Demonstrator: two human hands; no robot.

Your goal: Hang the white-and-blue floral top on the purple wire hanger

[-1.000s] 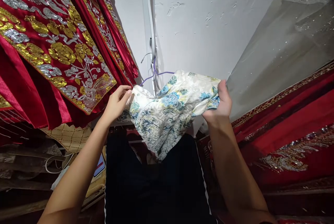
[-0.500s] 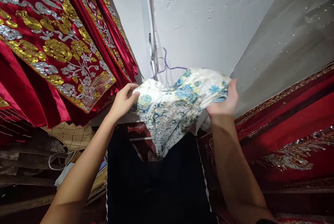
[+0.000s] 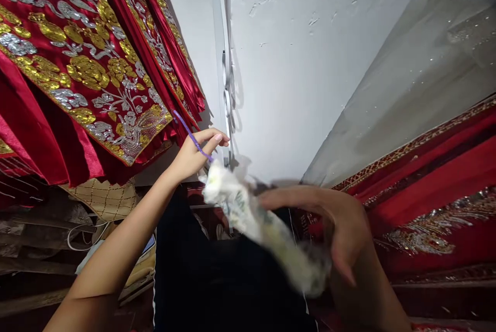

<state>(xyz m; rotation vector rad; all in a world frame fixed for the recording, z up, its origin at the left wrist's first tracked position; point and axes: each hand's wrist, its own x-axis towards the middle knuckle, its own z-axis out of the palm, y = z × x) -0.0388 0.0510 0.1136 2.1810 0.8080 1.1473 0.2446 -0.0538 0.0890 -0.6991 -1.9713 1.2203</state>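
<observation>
My left hand point(image 3: 191, 155) is raised near the white wall and pinches a thin purple hanger point(image 3: 190, 134) that pokes up to the left. A white garment with a blue floral pattern point(image 3: 256, 221) trails from that hand down to the right, blurred by motion. My right hand point(image 3: 337, 223) is lower, at the garment's lower end, fingers curled and pointing left; it looks to be gripping the cloth, though blur hides the hold.
Red robes with gold and silver embroidery point(image 3: 77, 68) hang at the upper left. More red embroidered cloth point(image 3: 434, 192) and a grey sheer cover point(image 3: 418, 74) fill the right. A dark garment point(image 3: 217, 280) hangs below the hands. A metal wall rail point(image 3: 222, 63) runs up the white wall.
The garment has come down off the wall hook and swung lower right. My right hand dropped with it. My left hand now holds the purple hanger pulled out to the left.
</observation>
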